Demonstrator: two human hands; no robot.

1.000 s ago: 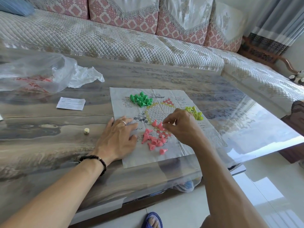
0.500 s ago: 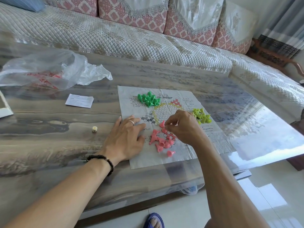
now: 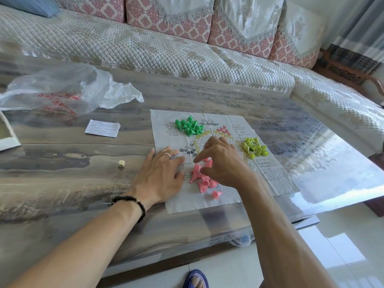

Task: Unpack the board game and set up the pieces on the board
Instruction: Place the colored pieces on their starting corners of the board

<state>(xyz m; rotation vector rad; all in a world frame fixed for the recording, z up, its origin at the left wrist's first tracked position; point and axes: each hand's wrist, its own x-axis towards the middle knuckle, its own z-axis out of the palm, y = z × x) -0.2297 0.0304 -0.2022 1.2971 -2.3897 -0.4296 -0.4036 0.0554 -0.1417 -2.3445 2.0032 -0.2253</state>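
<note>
A paper game board [image 3: 228, 125] lies flat on the table. On it are three loose piles of cone pieces: green pieces [image 3: 189, 127] at the far left corner, yellow pieces [image 3: 254, 147] on the right, and pink pieces [image 3: 202, 182] near me. My left hand [image 3: 162, 175] lies flat, fingers spread, on the board's left edge beside the pink pile. My right hand [image 3: 224, 163] hovers over the pink pile with fingers curled, pinching one pink piece [image 3: 208, 163] at the fingertips. Part of the pink pile is hidden under this hand.
A small die [image 3: 121, 163] sits on the table left of my left hand. Farther left are a folded leaflet [image 3: 102, 128], a crumpled clear plastic bag [image 3: 62, 90] and a white box edge [image 3: 6, 134]. A quilted sofa [image 3: 166, 48] runs behind the table.
The view has shifted slightly. My right hand's fingers have come a little lower and left over the pink pile. My left hand has stayed on the board.
</note>
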